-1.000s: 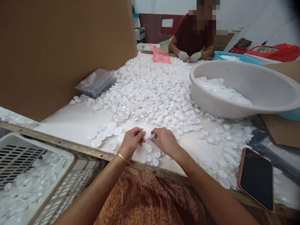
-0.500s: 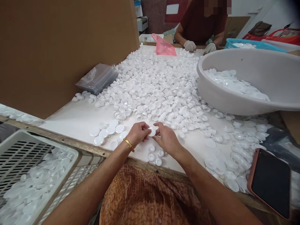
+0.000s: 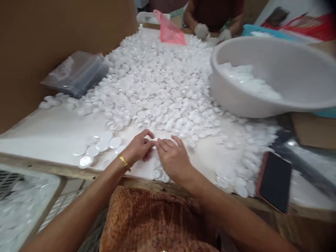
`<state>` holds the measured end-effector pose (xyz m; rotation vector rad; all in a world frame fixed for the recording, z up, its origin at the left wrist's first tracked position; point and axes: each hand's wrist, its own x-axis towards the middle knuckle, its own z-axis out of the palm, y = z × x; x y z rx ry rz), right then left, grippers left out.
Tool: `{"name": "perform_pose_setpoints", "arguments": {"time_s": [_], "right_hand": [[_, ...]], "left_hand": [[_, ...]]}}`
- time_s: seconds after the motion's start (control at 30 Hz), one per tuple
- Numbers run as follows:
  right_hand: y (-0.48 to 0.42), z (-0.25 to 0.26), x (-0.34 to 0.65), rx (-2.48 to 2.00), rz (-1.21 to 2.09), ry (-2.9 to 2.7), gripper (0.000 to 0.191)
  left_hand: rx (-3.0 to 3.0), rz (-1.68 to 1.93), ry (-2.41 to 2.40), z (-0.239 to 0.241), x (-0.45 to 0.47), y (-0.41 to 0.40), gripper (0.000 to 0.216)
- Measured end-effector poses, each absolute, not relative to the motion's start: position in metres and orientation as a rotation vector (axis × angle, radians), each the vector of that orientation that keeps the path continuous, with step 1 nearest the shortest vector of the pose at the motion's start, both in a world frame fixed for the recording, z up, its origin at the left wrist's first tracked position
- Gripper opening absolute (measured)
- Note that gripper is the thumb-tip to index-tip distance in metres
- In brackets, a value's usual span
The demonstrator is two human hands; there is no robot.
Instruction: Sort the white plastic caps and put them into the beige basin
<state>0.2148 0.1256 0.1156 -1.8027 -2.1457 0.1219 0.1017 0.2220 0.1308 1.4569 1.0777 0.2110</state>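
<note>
Between my hands is a small round white plastic cap [image 3: 154,139], mostly covered by fingers. My left hand [image 3: 139,147], a gold bracelet at its wrist, pinches the cap's left side, with its index finger bent above. My right hand [image 3: 172,157] reaches over from the right, its fingers stretched flat and their tips pressing at the cap. Under the right hand, a few small ringed white caps [image 3: 157,173] lie on the table, partly hidden. Flat white discs [image 3: 103,145] lie in a loose group left of my left hand.
A wide heap of white caps [image 3: 160,84] spreads beyond my hands. Around it are a large grey tub [image 3: 236,101], a pink scoop [image 3: 170,31], a bagged dark stack [image 3: 76,71], a cardboard wall [image 3: 65,28] and a phone [image 3: 275,182]. A co-worker's gloved hands [image 3: 201,31] are opposite.
The cap was held up between both hands' fingertips; now my right fingers lie flat against it, lower over the small caps. The camera view has shifted and blurred slightly.
</note>
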Motion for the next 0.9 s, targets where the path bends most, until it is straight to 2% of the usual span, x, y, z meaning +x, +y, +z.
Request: {"name": "perform_pose_setpoints", "arguments": {"time_s": [0.1, 0.2, 0.3, 0.37, 0.47, 0.53, 0.63, 0.77, 0.9], "right_hand": [[0.119, 0.126, 0.221, -1.807, 0.230, -2.045, 0.033], [0.090, 0.141, 0.255, -1.847, 0.286, -1.843, 0.037], [0.044, 0.152, 0.308, -2.099, 0.173, -1.594, 0.030], [0.016, 0.152, 0.338, -2.352, 0.117, -1.513, 0.024], [0.000, 0.146, 0.357, -2.580, 0.087, -1.509, 0.031], [0.006, 0.139, 0.355, -2.676, 0.035, -1.501, 0.035], [0.024, 0.131, 0.350, -2.774, 0.010, -1.481, 0.031], [0.032, 0.126, 0.358, -2.798, -0.057, -1.591, 0.024], [0.026, 0.132, 0.359, -2.734, -0.309, -1.481, 0.033]], "left_hand": [[1.545, 0.195, 1.140, 0.137, 0.103, 0.219, 0.023], [1.942, 0.053, 1.354, 0.150, 0.094, 0.217, 0.027], [2.466, -0.073, 1.578, 0.169, 0.081, 0.209, 0.030], [2.653, 0.051, 1.613, 0.178, 0.079, 0.199, 0.030], [2.675, 0.311, 1.387, 0.176, 0.094, 0.179, 0.028], [2.614, 0.340, 1.168, 0.166, 0.110, 0.167, 0.027], [2.587, 0.337, 0.984, 0.151, 0.124, 0.157, 0.024], [2.518, 0.407, 0.993, 0.145, 0.115, 0.162, 0.024], [2.397, 0.414, 1.090, 0.147, 0.098, 0.169, 0.022]]}}
